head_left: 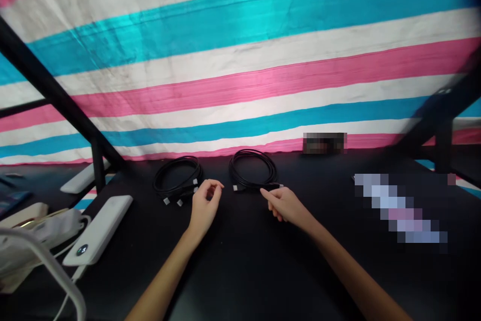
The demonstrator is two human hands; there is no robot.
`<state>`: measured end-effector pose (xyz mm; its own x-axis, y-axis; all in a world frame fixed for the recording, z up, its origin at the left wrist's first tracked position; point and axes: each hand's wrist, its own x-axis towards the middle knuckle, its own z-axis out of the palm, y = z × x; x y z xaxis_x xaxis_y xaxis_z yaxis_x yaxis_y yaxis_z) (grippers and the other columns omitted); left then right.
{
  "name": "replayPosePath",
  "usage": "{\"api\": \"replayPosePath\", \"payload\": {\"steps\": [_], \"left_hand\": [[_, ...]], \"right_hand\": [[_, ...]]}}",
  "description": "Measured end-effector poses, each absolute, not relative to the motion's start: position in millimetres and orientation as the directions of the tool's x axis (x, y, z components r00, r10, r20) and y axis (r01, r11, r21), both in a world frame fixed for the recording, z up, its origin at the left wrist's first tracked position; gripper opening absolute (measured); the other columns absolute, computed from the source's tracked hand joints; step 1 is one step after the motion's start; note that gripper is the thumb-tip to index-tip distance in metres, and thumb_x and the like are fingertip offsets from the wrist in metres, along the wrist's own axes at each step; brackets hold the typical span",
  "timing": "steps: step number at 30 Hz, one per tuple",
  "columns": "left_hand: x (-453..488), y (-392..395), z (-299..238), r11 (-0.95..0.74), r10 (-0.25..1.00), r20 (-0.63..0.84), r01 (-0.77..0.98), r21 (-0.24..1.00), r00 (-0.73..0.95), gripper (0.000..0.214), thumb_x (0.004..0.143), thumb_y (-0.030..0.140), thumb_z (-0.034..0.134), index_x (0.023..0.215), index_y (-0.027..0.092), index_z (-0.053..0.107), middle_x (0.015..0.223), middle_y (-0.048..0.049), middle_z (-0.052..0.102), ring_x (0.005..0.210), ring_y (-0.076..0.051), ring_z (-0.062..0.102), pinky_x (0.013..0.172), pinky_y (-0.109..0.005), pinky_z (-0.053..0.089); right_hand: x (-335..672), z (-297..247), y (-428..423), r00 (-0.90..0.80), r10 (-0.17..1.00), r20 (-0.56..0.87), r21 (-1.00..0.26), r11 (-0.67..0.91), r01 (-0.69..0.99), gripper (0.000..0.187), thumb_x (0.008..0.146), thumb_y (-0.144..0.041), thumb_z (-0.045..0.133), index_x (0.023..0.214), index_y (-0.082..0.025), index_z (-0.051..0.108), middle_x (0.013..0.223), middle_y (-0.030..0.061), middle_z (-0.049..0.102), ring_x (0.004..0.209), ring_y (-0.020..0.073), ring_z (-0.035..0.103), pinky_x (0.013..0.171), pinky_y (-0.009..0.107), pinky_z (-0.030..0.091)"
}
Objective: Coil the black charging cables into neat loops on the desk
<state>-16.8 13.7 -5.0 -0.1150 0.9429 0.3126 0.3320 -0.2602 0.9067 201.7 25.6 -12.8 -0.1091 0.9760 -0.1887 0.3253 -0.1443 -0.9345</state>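
Observation:
My left hand [206, 201] is just right of a coiled black cable [160, 173], its fingers loosely curled and the thumb a little apart. Nothing shows between those fingers, and part of the cable's silver plugs [180, 203] lies behind the hand. Beside a second coiled black cable [230, 165], my right hand [283, 205] has its fingers folded in and the thumb stretched to the left. I see no object in it; the inside of the palm is hidden. One light-coloured plug [235, 188] of this coil points left, and another end lies just behind my right hand.
At the left lie a white power bank [103, 228] with a small lit display, a white power strip [56, 228] and a curved white tube [56, 266]. Black frame bars [71, 100] slant on both sides. Striped sheeting [240, 60] hangs behind the black table [233, 271]. Blurred items sit at the right.

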Motion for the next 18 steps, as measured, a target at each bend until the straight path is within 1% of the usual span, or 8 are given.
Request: {"api": "replayPosePath", "payload": {"steps": [2, 4, 6, 9, 12, 14, 16, 18], "left_hand": [[-20, 15, -3, -0.308, 0.91, 0.401, 0.475, 0.824, -0.105, 0.012, 0.08, 0.027, 0.054, 0.076, 0.022, 0.063, 0.079, -0.003, 0.061, 0.077, -0.02, 0.054, 0.078, -0.033, 0.038], [-26, 18, 0, -0.31, 0.865, 0.487, 0.632, 0.71, -0.123, 0.012, 0.081, 0.025, 0.053, 0.079, 0.023, 0.065, 0.085, -0.0044, 0.062, 0.086, -0.023, 0.054, 0.085, -0.037, 0.034], [-35, 21, 4, -0.265, 0.811, 0.563, 0.756, 0.598, -0.162, 0.014, 0.081, 0.025, 0.053, 0.085, 0.024, 0.067, 0.093, -0.0063, 0.063, 0.093, -0.025, 0.053, 0.088, -0.04, 0.032], [-51, 27, 4, -0.181, 0.756, 0.627, 0.86, 0.477, -0.189, 0.02, 0.083, 0.027, 0.051, 0.096, 0.023, 0.066, 0.104, -0.0094, 0.062, 0.101, -0.028, 0.051, 0.089, -0.041, 0.031], [-63, 33, -1, -0.065, 0.798, 0.568, 0.908, 0.414, -0.203, 0.028, 0.082, 0.03, 0.053, 0.107, 0.02, 0.062, 0.109, -0.0136, 0.062, 0.107, -0.031, 0.051, 0.092, -0.045, 0.03], [-68, 37, -6, 0.003, 0.852, 0.475, 0.91, 0.415, -0.219, 0.03, 0.082, 0.032, 0.053, 0.107, 0.018, 0.062, 0.106, -0.0153, 0.064, 0.105, -0.033, 0.054, 0.091, -0.046, 0.032], [-69, 39, -9, 0.028, 0.89, 0.402, 0.905, 0.424, -0.216, 0.029, 0.083, 0.033, 0.052, 0.104, 0.017, 0.063, 0.102, -0.015, 0.067, 0.101, -0.031, 0.058, 0.089, -0.043, 0.036], [-70, 41, -10, 0.037, 0.904, 0.371, 0.902, 0.43, -0.214, 0.028, 0.083, 0.033, 0.051, 0.103, 0.016, 0.063, 0.102, -0.0139, 0.068, 0.099, -0.029, 0.061, 0.087, -0.04, 0.038]], "right_hand": [[200, -12, 24, -0.134, 0.977, -0.163, -0.938, -0.112, 0.33, 0.044, 0.076, -0.047, 0.056, 0.045, -0.017, 0.05, 0.034, -0.0032, 0.046, 0.027, 0.0066, 0.041, 0.028, 0.016, 0.027], [199, -13, 24, -0.165, 0.975, -0.152, -0.94, -0.09, 0.33, 0.04, 0.076, -0.048, 0.054, 0.051, -0.017, 0.054, 0.037, -0.0039, 0.046, 0.028, 0.0073, 0.043, 0.027, 0.016, 0.027], [199, -14, 25, -0.182, 0.973, -0.143, -0.942, -0.078, 0.328, 0.037, 0.078, -0.047, 0.052, 0.058, -0.016, 0.056, 0.04, -0.0045, 0.046, 0.029, 0.008, 0.043, 0.027, 0.016, 0.028], [197, -15, 25, -0.178, 0.98, -0.084, -0.944, -0.021, 0.329, 0.029, 0.08, -0.044, 0.05, 0.074, -0.018, 0.06, 0.051, -0.0029, 0.05, 0.035, 0.01, 0.048, 0.028, 0.017, 0.029], [197, -14, 23, -0.164, 0.981, 0.104, -0.884, 0.167, 0.437, 0.02, 0.08, -0.036, 0.052, 0.078, -0.02, 0.065, 0.083, 0.0043, 0.06, 0.052, 0.0113, 0.056, 0.043, 0.022, 0.042], [197, -14, 21, -0.196, 0.96, 0.198, -0.795, 0.274, 0.54, 0.019, 0.08, -0.031, 0.053, 0.075, -0.023, 0.069, 0.108, 0.0059, 0.057, 0.062, 0.0112, 0.058, 0.058, 0.028, 0.047], [197, -15, 19, -0.241, 0.949, 0.204, -0.746, 0.31, 0.59, 0.02, 0.081, -0.029, 0.051, 0.077, -0.027, 0.071, 0.123, 0.004, 0.051, 0.066, 0.011, 0.059, 0.065, 0.031, 0.047], [197, -17, 18, -0.264, 0.946, 0.188, -0.746, 0.312, 0.589, 0.021, 0.082, -0.029, 0.05, 0.082, -0.028, 0.072, 0.128, 0.0031, 0.048, 0.066, 0.0105, 0.059, 0.066, 0.031, 0.047]]}}
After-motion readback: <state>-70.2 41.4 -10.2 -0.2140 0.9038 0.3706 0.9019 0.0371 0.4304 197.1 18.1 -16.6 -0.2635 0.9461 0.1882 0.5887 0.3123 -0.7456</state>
